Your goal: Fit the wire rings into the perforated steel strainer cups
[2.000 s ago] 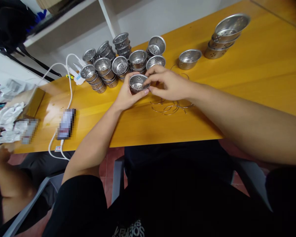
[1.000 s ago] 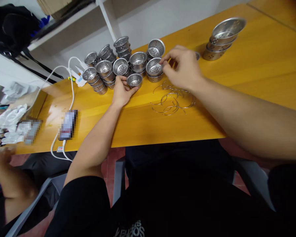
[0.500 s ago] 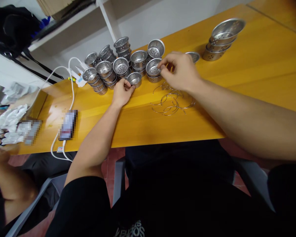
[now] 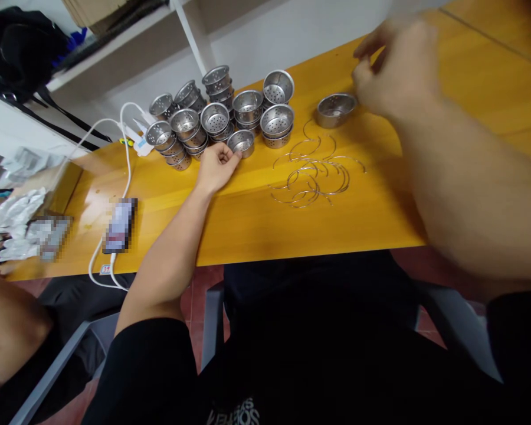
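My left hand (image 4: 216,166) rests on the yellow table (image 4: 256,224), fingers curled against a small perforated steel cup (image 4: 241,142) at the front of a cluster of stacked steel cups (image 4: 216,118). My right hand (image 4: 396,74) is raised over the far right of the table, blurred by motion, fingers bent; nothing shows in it. It hides the stack of wider steel bowls seen earlier. A single steel bowl (image 4: 335,110) stands just left of it. A heap of thin wire rings (image 4: 312,174) lies between my two hands.
A white power strip with cable (image 4: 128,133), a phone (image 4: 120,225) and crumpled white bags (image 4: 13,218) lie at the table's left end. Another person's arm (image 4: 4,330) shows at the lower left. A white shelf and a black bag (image 4: 22,47) stand behind the table.
My right hand left the cup stacks and swung up and right toward the far bowls. My left hand set its cup down by the cluster and stays touching it.
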{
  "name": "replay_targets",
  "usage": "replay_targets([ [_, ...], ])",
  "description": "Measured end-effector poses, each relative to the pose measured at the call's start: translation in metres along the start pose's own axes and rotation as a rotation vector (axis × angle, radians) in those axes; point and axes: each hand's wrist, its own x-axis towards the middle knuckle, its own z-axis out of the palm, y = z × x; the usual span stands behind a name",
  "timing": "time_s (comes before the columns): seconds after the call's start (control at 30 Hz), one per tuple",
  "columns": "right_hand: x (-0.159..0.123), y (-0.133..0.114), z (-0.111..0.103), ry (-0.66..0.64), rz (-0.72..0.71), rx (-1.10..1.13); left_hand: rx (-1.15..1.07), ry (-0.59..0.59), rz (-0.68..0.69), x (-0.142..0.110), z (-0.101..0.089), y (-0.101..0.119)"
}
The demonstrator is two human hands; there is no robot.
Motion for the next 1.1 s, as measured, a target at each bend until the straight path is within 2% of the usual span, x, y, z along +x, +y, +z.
replay_targets([
  [0.13,-0.003,-0.006,0.000,-0.277,0.018,-0.163,-0.023,-0.012,0.008,0.000,-0.002,-0.001],
  [0.23,-0.002,-0.005,0.007,-0.385,-0.007,-0.264,-0.037,-0.031,0.024,0.000,-0.002,-0.004],
  [0.43,-0.001,-0.001,0.016,-0.394,-0.031,-0.314,-0.045,-0.045,0.051,0.002,-0.001,-0.004],
  [0.53,-0.003,-0.005,0.009,-0.283,-0.036,-0.274,-0.051,-0.039,0.090,0.000,-0.003,0.002],
  [0.6,-0.004,-0.009,0.004,-0.158,-0.127,-0.162,-0.040,-0.027,0.138,-0.002,-0.005,0.007],
  [0.67,-0.008,-0.012,0.003,-0.076,-0.318,0.001,-0.025,-0.008,0.185,-0.004,-0.006,0.009],
  [0.73,-0.014,-0.017,0.009,-0.105,-0.546,0.154,-0.036,-0.006,0.215,-0.005,-0.005,0.010],
  [0.83,-0.031,-0.027,0.030,-0.273,-0.789,0.316,-0.074,-0.067,0.226,-0.006,-0.002,0.015],
  [0.9,-0.043,-0.035,0.045,-0.378,-0.851,0.369,-0.063,-0.116,0.242,-0.007,0.000,0.020],
  [0.97,-0.053,-0.041,0.051,-0.432,-0.852,0.421,-0.033,-0.142,0.260,-0.009,0.001,0.023],
  [1.03,-0.056,-0.045,0.045,-0.446,-0.824,0.463,-0.014,-0.136,0.268,-0.010,0.001,0.022],
  [1.1,-0.052,-0.044,0.031,-0.423,-0.764,0.469,-0.014,-0.098,0.275,-0.009,0.001,0.017],
])
